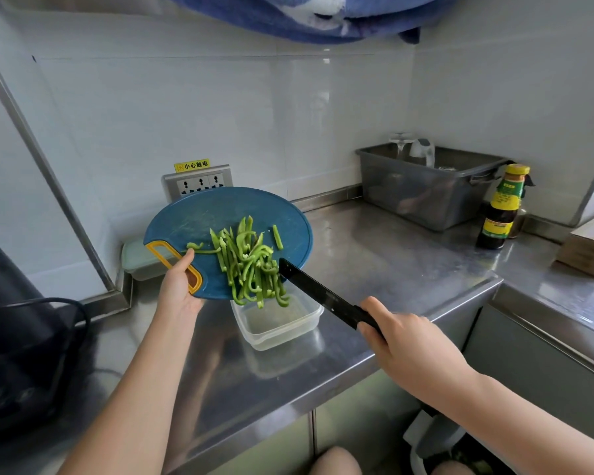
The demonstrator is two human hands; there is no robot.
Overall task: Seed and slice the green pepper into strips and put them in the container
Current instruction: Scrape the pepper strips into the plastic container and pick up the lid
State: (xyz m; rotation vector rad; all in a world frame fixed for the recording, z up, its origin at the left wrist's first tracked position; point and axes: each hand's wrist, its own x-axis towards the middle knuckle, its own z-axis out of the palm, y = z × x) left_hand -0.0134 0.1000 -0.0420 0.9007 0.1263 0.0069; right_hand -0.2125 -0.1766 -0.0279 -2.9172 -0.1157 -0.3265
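**Item:** green pepper strips [251, 265], one loose heap, on a blue cutting board [199, 214] held tilted above the steel counter [391, 255].

**Lie:** long axes ran mostly far-to-near, down the slope. The lowest ends overhung the board's near edge, directly above the clear container [282, 341]. One strip lay apart to the right, and a few lay left, by the thumb.

**Left hand** [179, 289]: clamped on the board's orange handle [162, 250], left of the heap.

**Right hand** [402, 341]: wrapped round the black knife [319, 296], with the blade tip at the heap's right side, so this hand was nearer for sweeping.

**Judgement:** the strips needed pushing near and downward, along their own length, into the container.
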